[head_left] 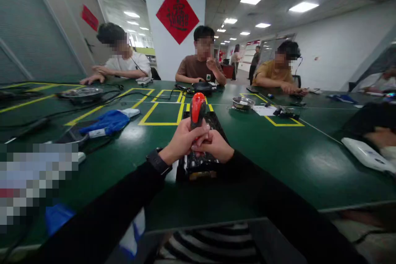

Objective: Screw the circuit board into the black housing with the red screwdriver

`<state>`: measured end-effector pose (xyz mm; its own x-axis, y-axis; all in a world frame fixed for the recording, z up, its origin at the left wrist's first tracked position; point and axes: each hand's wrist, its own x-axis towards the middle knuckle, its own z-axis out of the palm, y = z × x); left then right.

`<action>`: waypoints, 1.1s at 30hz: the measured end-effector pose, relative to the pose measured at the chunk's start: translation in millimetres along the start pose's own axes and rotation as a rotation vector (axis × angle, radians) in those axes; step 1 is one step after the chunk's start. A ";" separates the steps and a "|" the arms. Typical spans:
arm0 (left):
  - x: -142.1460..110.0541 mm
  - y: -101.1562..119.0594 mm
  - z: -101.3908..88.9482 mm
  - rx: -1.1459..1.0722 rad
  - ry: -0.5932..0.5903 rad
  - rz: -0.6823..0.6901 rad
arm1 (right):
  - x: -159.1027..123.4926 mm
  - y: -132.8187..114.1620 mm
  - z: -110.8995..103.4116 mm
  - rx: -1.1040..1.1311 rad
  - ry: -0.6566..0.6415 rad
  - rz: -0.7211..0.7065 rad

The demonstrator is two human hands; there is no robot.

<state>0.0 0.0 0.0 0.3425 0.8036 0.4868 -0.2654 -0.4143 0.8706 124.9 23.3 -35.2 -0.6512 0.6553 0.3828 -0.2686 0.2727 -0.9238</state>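
Observation:
A screwdriver (pixel 197 109) with a thick red and black handle stands roughly upright in front of me, its shaft hidden by my fingers. My left hand (pixel 182 140) is closed round the lower part of the handle, thumb across it. Against it, my right hand (pixel 216 145) is closed too, its fingers pressed in at the tool's lower end. Under both hands lies a black casing (pixel 201 167) with a shiny, uneven surface; the hands cover its middle, and I cannot tell what exactly it is.
Blue cloth gloves (pixel 108 122) and cables lie on the green table (pixel 148 189) at left. Metal bowls (pixel 243 102) stand farther back. At right is a white device (pixel 366 154). Several people sit around the table, one directly opposite (pixel 201 64).

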 end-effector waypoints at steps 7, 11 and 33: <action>-2.4 0.2 2.4 -0.032 0.003 -0.099 | -1.8 -2.5 4.7 0.042 0.004 0.032; -2.5 1.3 2.1 -0.024 -0.014 -0.107 | -0.9 -2.0 4.7 0.021 0.032 0.022; -0.4 1.4 6.6 -0.018 0.057 -0.065 | 0.0 -5.9 6.6 0.001 0.061 -0.031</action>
<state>5.5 -3.8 1.4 0.3076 0.8519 0.4240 -0.2609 -0.3530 0.8985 121.8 17.0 -29.8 -0.5981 0.6881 0.4109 -0.2887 0.2933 -0.9114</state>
